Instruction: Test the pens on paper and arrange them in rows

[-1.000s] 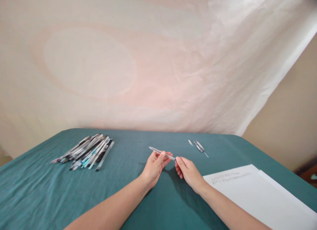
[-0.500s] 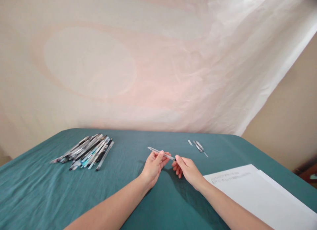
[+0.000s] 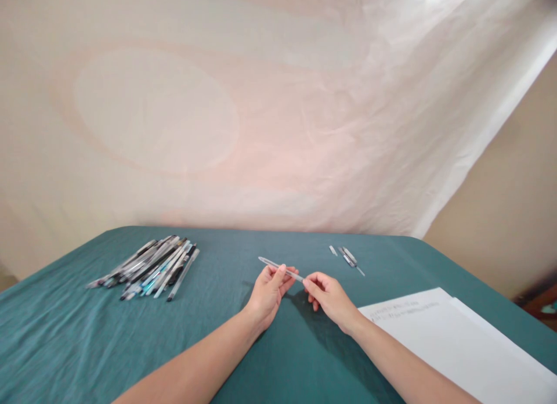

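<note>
A clear-barrelled pen (image 3: 270, 262) is held above the green cloth, slanting down from upper left to lower right. My left hand (image 3: 268, 296) is closed on its barrel, thumb on top and fingers underneath. At the pen's lower right end, the thumb and fingertips of my right hand (image 3: 327, 296) pinch it and cover that tip. The pen's upper left end pokes out free beyond my left hand.
On the left lies a pile of pens (image 3: 152, 267), mostly black, grey and clear, some blue. Small pen parts (image 3: 349, 258) and a white piece (image 3: 333, 250) lie at the back right. White paper sheets (image 3: 452, 352) with scribbles rest on the green tablecloth (image 3: 87, 340).
My right hand's fingertips have shifted slightly left and curled tighter around the pen's end. My left hand and the pen have barely moved.
</note>
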A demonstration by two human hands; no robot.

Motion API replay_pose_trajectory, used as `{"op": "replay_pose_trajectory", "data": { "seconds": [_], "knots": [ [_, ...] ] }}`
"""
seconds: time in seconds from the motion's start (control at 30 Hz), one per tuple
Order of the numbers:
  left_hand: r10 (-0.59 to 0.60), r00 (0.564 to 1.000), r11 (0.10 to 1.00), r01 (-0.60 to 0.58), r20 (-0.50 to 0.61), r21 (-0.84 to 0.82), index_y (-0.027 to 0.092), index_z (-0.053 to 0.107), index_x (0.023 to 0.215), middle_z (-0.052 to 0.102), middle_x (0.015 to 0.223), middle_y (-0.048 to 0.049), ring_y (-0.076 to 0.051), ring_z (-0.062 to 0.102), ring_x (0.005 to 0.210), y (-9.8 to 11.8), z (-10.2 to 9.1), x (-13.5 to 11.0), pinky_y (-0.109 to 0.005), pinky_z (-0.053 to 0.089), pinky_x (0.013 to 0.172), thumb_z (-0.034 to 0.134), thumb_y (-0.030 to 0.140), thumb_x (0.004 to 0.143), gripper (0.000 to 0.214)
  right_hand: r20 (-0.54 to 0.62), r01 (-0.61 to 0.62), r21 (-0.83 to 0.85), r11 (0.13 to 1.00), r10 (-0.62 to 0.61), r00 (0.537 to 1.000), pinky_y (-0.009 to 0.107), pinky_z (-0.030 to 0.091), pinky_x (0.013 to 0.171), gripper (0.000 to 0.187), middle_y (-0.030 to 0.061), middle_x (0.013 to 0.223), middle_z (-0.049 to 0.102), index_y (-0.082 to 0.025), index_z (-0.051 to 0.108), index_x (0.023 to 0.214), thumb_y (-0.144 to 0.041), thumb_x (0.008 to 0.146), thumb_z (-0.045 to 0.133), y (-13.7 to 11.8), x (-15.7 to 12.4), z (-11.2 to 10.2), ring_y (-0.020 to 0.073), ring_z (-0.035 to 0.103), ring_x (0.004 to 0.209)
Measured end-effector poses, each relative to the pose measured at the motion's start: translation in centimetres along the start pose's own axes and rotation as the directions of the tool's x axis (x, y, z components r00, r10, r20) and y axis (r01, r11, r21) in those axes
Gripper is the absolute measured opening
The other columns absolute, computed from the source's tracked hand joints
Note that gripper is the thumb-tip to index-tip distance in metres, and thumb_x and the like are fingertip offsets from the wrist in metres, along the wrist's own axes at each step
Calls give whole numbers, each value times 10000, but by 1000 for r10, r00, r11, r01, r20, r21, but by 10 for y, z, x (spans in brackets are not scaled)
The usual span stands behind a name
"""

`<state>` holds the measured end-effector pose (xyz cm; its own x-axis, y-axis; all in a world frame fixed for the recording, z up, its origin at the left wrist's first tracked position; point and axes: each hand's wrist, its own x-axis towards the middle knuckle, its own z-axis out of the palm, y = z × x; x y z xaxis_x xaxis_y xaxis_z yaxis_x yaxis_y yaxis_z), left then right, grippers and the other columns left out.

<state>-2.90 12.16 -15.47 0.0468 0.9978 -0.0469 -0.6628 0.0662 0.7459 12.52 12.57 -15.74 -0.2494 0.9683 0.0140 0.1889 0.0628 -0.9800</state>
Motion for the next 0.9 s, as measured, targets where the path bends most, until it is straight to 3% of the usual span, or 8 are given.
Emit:
{"op": "replay_pose_trajectory", "data": {
  "seconds": [0.23,0.5,0.7,0.9],
  "knots": [
    [1,1000,1000,-1,18,0,156,449,762,643,836,-58,-150,606,870,-2,0,0,-341,421,901,594,225,759,160,42,-20,18,1000,19,999,187,374,378,454,2,615,524,-135,545,756,-559,788,388,1,1,2,83,482,459],
    [16,1000,1000,-15,19,-7,153,455,777,639,855,-66,-160,602,888,-2,-2,1,-353,413,917,592,222,761,154,47,35,-22,999,-34,998,171,365,383,338,-47,560,502,-160,510,856,-476,740,537,1,-1,1,61,438,416],
    [19,999,1000,-19,31,2,151,458,780,639,865,-68,-157,599,894,-4,-5,3,-348,416,911,588,247,767,161,90,-38,20,999,36,995,179,368,357,478,7,587,532,-120,554,758,-554,806,357,-1,2,1,79,478,435],
    [13,1000,1000,-14,17,7,152,453,765,639,852,-61,-159,598,897,-3,-3,2,-345,420,905,594,239,761,165,47,17,-4,1000,-17,999,164,362,366,357,-19,592,533,-147,565,772,-499,749,512,1,1,-1,55,447,416]
  ]
}}
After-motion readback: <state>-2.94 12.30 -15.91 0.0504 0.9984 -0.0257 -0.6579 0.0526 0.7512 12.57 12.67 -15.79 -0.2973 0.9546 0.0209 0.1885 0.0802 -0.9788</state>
